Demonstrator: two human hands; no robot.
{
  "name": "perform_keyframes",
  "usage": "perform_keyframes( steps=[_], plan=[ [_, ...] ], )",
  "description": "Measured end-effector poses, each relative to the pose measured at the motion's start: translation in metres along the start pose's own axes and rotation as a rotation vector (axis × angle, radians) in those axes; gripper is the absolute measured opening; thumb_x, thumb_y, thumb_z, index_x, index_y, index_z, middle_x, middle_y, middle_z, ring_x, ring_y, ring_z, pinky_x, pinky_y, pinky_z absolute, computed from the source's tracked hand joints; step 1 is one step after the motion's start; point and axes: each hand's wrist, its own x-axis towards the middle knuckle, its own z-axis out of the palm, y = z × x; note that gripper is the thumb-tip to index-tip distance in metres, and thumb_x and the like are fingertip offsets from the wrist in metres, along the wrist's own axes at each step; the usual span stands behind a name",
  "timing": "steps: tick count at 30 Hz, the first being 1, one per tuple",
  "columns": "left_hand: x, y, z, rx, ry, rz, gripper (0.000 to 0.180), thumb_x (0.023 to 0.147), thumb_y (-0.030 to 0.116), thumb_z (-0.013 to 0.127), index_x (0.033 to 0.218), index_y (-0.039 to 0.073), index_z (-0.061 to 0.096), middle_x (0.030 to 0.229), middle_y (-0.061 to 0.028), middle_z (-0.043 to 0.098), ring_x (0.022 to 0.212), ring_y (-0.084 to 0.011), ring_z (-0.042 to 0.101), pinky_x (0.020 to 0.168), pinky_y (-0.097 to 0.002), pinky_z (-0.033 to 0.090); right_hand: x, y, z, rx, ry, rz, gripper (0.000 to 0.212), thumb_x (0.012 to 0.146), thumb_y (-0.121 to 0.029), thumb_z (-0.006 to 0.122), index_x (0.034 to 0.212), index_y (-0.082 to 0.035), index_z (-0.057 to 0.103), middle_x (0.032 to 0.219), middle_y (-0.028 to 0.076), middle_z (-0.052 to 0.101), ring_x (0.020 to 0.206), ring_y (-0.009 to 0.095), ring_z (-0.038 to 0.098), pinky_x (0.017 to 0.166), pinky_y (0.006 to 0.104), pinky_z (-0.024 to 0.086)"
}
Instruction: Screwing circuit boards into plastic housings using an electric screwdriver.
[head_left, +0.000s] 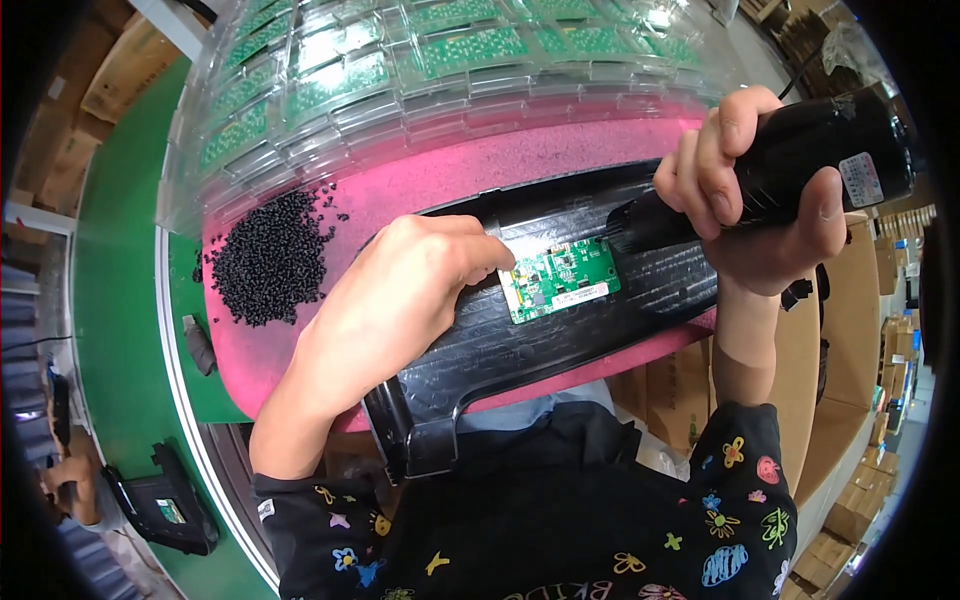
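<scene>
In the black shell (480, 360), green board (560, 280) sits | left hand (415, 280) bunched, pinch unclear | right hand (757, 250) wrapped round driver (820, 130) | I'd say mid-fastening, can't see finished screws

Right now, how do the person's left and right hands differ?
The left hand has its back up, fingertips at the edge of the green circuit board; the right hand wraps around a black cylindrical tool. The left hand reaches over the black housing; the right hand is right of the board. Both are bare.
</scene>
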Motion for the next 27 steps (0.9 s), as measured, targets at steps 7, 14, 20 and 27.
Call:
perform_keyframes(
  steps=[7,14,20,27],
  plan=[
    [-0.005,0.001,0.000,0.017,-0.079,0.038,0.045,0.063,-0.016,0.059,0.102,0.002,0.072,0.084,-0.0150,0.065,0.071,-0.0331,0.065,0.065,-0.0381,0.052,0.004,-0.004,0.001,-0.123,-0.009,0.081,0.061,0.085,-0.066,0.053,0.099,-0.007,0.049,0.062,-0.005,0.049,0.044,0.006,0.041,0.051,0.0242,0.034],
    [-0.008,0.010,-0.001,0.193,-0.141,-0.011,0.046,0.064,-0.012,0.059,0.105,0.004,0.074,0.086,-0.0125,0.064,0.074,-0.0331,0.063,0.066,-0.0395,0.051,0.007,0.005,-0.007,-0.009,-0.077,0.052,0.060,0.085,-0.066,0.056,0.098,-0.008,0.049,0.062,-0.006,0.047,0.044,0.005,0.040,0.050,0.0236,0.034],
    [-0.007,0.010,-0.006,0.255,-0.201,0.042,0.030,0.081,0.005,0.062,0.109,0.003,0.072,0.084,-0.0118,0.061,0.077,-0.0291,0.066,0.065,-0.0390,0.053,0.006,0.009,-0.002,-0.040,-0.084,0.042,0.061,0.085,-0.065,0.057,0.099,-0.007,0.049,0.062,-0.005,0.046,0.043,0.006,0.038,0.049,0.0231,0.032],
    [-0.006,0.000,-0.005,0.151,-0.119,0.047,0.043,0.064,-0.015,0.059,0.102,0.002,0.072,0.084,-0.0127,0.066,0.073,-0.0310,0.066,0.063,-0.0374,0.052,-0.001,-0.016,0.015,-0.027,-0.008,0.111,0.064,0.078,-0.066,0.065,0.105,-0.010,0.049,0.064,-0.007,0.048,0.053,0.006,0.045,0.055,0.0232,0.035]
  ],
)
